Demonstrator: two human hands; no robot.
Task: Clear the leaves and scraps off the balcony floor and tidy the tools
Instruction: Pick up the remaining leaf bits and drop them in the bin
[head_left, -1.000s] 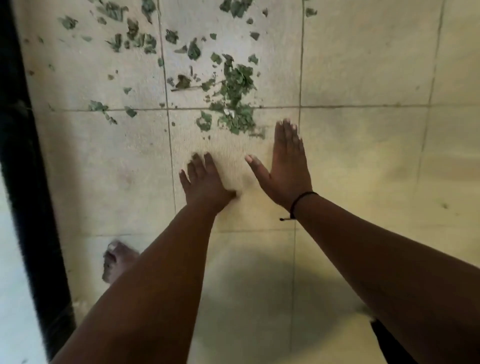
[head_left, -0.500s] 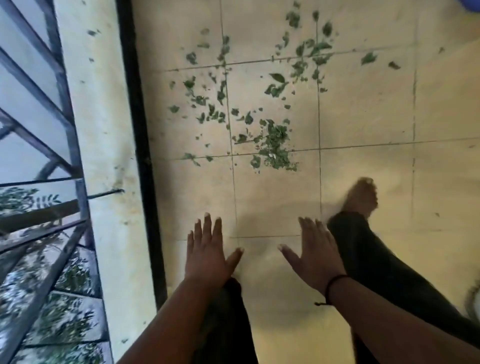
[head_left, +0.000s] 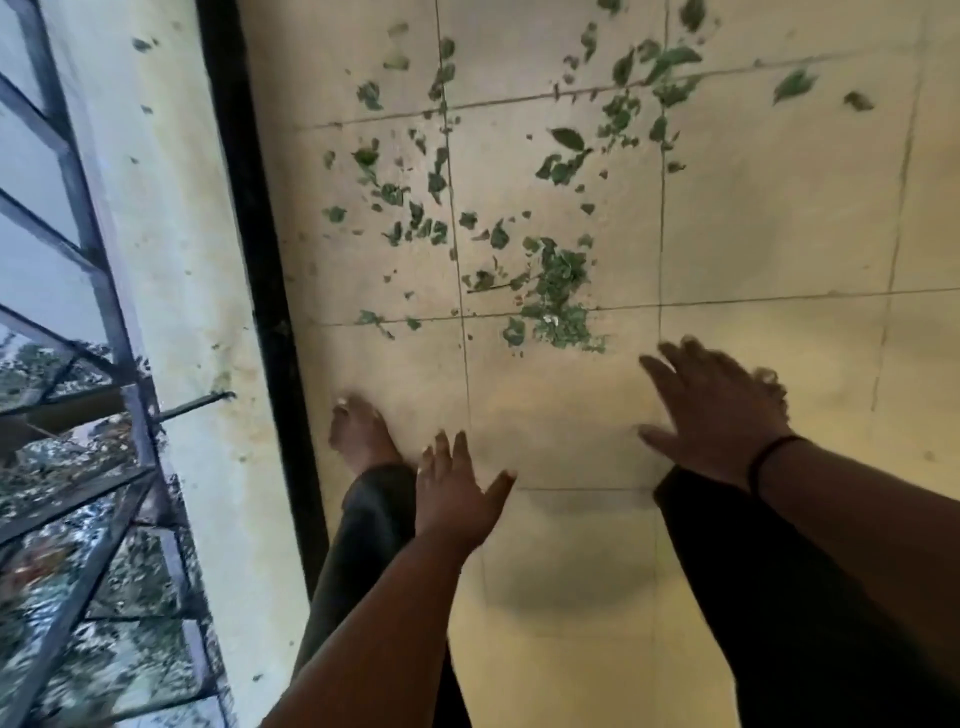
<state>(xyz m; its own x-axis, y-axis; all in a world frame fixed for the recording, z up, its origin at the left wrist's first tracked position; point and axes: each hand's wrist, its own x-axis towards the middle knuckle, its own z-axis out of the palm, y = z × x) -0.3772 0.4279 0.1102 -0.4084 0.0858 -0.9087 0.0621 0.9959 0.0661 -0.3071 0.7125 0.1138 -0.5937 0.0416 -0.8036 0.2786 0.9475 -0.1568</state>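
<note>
Left hand (head_left: 454, 493) and right hand (head_left: 714, 410): fingers spread, holding nothing. Both hover just short of the leaf pile (head_left: 558, 296) on the floor (head_left: 779, 234).

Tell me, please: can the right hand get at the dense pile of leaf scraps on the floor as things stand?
Probably yes. The right hand hovers open just beside the leaf pile, with only bare floor tile between them and nothing in the way.

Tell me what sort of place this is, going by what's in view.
Most likely an upper-floor balcony. A grey metal railing runs along a pale, stained concrete ledge, with treetops visible through it below. The floor is beige square tiles littered with torn green leaf scraps.
</note>
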